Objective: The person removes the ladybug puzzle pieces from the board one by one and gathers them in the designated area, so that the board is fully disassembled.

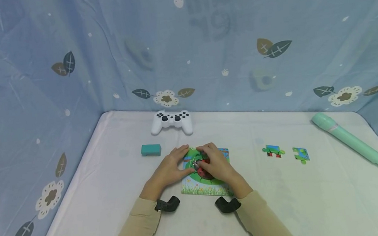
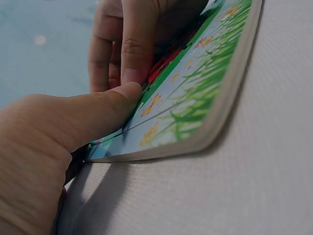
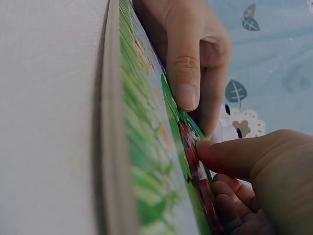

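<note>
Between both hands on the white table lies a square jigsaw puzzle board printed with a ladybug, grass and flowers. My left hand holds its left side, thumb flat on the picture and fingers toward the far left edge. Over the upper middle, my right hand bends its fingers and thumb around a puzzle piece at the ladybug. Its thumb touches the red print in the right wrist view. The right palm and fingers hide part of the picture.
Two loose puzzle pieces lie to the right, one with red and one blue-green. A white game controller and a teal block sit behind the left hand. A mint microphone rests at far right. Patterned blue cloth surrounds the table.
</note>
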The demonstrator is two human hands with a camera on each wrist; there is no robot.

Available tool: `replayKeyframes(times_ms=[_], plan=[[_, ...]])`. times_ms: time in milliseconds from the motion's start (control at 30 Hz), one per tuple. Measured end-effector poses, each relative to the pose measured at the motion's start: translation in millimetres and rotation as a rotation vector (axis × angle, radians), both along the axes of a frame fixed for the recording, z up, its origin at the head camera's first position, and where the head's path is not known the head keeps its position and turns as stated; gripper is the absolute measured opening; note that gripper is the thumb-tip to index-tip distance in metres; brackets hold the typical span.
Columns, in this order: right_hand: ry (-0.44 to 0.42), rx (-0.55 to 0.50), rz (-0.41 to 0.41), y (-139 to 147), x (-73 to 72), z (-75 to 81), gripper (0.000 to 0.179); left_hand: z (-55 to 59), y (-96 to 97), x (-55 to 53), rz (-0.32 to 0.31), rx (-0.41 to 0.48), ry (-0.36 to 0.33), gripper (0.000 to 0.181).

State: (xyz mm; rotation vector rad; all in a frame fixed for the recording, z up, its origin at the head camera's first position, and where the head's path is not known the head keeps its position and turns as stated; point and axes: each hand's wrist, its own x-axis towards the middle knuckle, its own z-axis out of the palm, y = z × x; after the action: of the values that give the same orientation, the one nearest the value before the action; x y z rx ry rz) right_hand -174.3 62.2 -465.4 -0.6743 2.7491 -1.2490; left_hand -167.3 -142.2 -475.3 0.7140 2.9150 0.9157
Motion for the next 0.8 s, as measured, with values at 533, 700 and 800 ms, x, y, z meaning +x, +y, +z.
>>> replayKeyframes(times_ms=[533,700,800], plan=[[0.068,-0.014,-0.054,0.8,0.6,-0.9,0.04,1.2,0.9,1.8,0.005,-0.001,-0.002,0.08],[0.075,-0.021,-0.105,1.7,0.0,1.6,0.04,2.3,1.8,1.5,0.004,-0.012,-0.014,0.08],[0.069,-0.027,-0.116,3.3,0.0,3.9,0.041,3.4,2.0,1.5,0.003,-0.011,-0.017,0.079]])
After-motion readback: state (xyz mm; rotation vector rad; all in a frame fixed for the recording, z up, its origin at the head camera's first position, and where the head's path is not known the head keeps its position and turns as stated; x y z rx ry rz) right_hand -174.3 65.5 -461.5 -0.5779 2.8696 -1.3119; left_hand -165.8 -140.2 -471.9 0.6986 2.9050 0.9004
